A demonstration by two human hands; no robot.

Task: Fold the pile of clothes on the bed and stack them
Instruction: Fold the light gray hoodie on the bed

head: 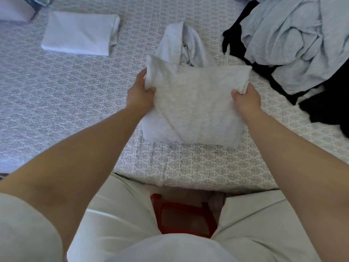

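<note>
Gripping grey garment (196,103), no lettering

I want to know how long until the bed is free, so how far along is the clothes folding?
Early on. Done: one folded white garment lies on the patterned bedspread at far left. In hand: the left hand and right hand grip the side edges of a pale grey hooded top, partly folded. Left: the heap of light blue and black clothes at right, unfolded.
</note>
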